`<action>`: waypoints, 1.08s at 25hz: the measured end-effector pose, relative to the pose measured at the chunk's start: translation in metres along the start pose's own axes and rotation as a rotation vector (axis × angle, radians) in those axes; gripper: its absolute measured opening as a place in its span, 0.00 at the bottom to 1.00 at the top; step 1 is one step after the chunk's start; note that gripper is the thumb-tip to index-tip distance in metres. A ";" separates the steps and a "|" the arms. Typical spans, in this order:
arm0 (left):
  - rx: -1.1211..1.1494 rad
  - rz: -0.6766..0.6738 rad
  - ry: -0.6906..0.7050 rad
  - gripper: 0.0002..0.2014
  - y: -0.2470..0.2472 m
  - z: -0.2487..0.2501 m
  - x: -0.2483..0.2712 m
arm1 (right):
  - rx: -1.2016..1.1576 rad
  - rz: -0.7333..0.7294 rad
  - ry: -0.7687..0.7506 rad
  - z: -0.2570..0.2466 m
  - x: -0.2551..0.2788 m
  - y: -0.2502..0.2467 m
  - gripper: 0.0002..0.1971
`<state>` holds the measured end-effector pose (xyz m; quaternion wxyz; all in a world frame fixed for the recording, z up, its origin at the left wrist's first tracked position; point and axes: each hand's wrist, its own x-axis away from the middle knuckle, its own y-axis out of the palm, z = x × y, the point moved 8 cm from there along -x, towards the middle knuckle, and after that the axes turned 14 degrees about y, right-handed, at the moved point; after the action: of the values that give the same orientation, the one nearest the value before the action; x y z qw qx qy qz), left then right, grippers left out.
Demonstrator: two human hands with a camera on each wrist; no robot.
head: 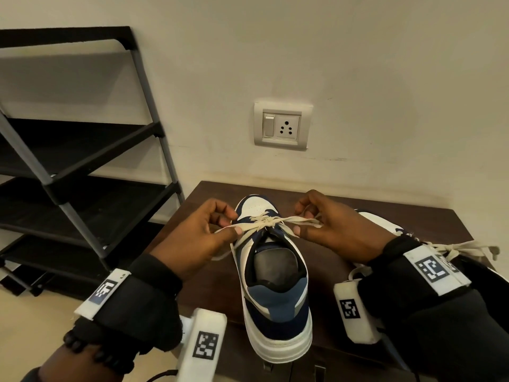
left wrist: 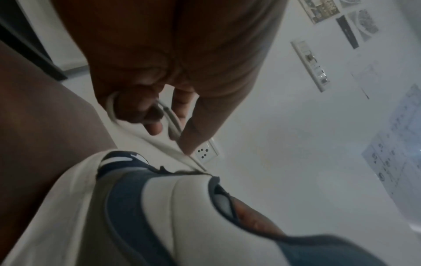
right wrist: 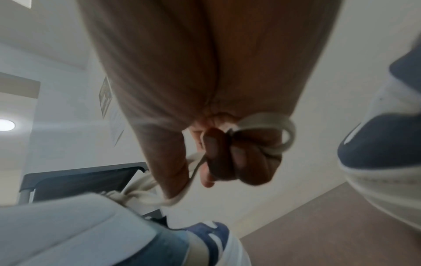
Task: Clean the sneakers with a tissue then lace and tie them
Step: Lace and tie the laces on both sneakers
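Nearest the head camera, black wrist straps with white marker blocks [head: 205, 343] frame a navy-and-white sneaker [head: 275, 293] standing heel-first on the dark brown desk [head: 344, 260]. The left hand [head: 198, 238] pinches one end of the cream lace [head: 264, 222] between thumb and curled fingers; the right hand [head: 336, 224] grips the other end the same way, the lace looped round its fingers in the right wrist view. A knot sits between them over the tongue. A second sneaker [head: 385, 220] lies behind the right wrist, its lace bow [head: 465, 250] showing. A black shoe rack [head: 82, 166] stands at left, a wall socket [head: 282, 126] above the desk.
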<state>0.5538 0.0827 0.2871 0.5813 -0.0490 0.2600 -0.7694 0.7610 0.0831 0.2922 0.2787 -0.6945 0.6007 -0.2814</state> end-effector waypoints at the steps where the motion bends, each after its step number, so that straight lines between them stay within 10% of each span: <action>1: -0.051 0.029 -0.010 0.09 -0.004 -0.001 0.001 | 0.012 0.004 0.023 0.005 -0.001 -0.003 0.12; 8: 0.027 0.094 -0.089 0.09 -0.005 -0.008 0.002 | 0.088 0.362 0.080 0.009 -0.007 -0.022 0.16; 13: 0.037 0.111 -0.075 0.15 -0.006 -0.009 0.001 | -0.568 0.263 0.211 0.025 -0.012 -0.014 0.13; 22: -0.419 -0.097 0.162 0.08 0.001 0.018 0.005 | -0.466 -0.148 0.030 0.006 0.006 -0.038 0.12; 27: -0.563 -0.121 0.191 0.13 0.005 0.032 0.002 | 0.215 0.109 -0.008 -0.026 0.020 -0.056 0.14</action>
<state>0.5694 0.0689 0.3117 0.4708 -0.1508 0.5132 -0.7016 0.7822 0.0691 0.3521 0.3689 -0.6280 0.6027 -0.3260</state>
